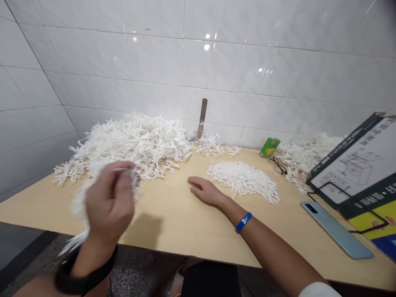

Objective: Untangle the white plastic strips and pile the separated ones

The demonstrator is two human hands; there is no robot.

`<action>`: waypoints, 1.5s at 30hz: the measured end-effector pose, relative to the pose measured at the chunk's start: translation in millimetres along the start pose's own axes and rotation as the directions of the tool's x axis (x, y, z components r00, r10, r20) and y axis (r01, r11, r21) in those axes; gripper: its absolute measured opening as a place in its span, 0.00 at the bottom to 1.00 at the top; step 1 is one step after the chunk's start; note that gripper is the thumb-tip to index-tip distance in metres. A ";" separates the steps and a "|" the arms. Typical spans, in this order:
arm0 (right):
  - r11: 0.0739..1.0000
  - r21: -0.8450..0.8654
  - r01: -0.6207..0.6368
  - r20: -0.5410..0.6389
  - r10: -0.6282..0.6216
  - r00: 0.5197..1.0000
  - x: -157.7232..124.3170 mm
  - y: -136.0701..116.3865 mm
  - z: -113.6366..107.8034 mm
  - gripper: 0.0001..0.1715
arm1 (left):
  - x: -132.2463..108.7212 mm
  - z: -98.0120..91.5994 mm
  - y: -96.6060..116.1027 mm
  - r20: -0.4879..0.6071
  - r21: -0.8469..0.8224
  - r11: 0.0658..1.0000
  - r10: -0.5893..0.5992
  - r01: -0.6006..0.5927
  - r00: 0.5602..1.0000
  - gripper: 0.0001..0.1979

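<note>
My left hand (111,202), blurred by motion, is raised above the left part of the table with its fingers closed on white branched strands (136,181). More pale strands hang beside and below its wrist, which wears a black band. Behind this hand rises a large tangled heap of white branched strands (139,142). My right hand (206,190) lies low on the table, fingers stretched out and holding nothing visible. Just to its right spreads a flat pile of small white pieces (244,180). A blue wristband (243,222) circles the right wrist.
A metal strip (202,119) leans on the tiled wall, with a small strand clump (210,144) at its foot. On the right are a green box (269,147), glasses (278,166), another white heap (309,154), a phone (337,231) and a large printed box (355,169).
</note>
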State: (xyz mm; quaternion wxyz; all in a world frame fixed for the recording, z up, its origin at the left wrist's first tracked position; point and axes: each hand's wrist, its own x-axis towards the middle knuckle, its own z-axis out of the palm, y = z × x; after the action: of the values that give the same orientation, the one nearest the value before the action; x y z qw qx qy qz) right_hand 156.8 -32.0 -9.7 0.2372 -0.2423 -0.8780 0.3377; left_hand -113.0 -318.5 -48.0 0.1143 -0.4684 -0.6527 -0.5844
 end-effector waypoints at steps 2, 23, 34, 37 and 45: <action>0.997 -0.059 -0.057 -0.108 0.050 0.993 3.4 10.5 -10.2 0.24 | 56.3 66.8 83.2 0.289 -0.022 0.998 -0.042 0.050 0.956 0.14; 0.933 0.357 -0.038 0.052 0.021 0.998 -23.7 -38.8 21.1 0.13 | 24.4 132.9 120.3 0.683 0.220 0.970 -0.230 0.104 0.694 0.10; 0.986 -0.074 0.152 0.148 -0.139 0.979 -27.8 -48.2 24.4 0.15 | 19.3 133.9 122.4 0.690 0.270 0.961 -0.153 -0.055 0.708 0.06; 0.971 -0.201 0.127 0.131 -0.102 0.986 -28.6 -52.2 26.6 0.19 | 18.0 134.7 122.1 0.694 0.227 0.973 -0.134 -0.038 0.707 0.05; 0.990 -0.086 0.114 0.126 -0.103 0.987 -25.8 -42.8 26.1 0.18 | 15.8 137.7 121.1 0.676 0.207 0.978 -0.152 0.011 0.721 0.15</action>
State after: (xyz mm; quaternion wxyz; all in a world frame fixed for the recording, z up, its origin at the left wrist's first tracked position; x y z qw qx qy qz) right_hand 150.2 -87.6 -3.1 0.1901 -0.1839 -0.9175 0.2970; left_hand 23.6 -205.8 2.4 -0.1181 -0.6093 -0.7207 -0.3088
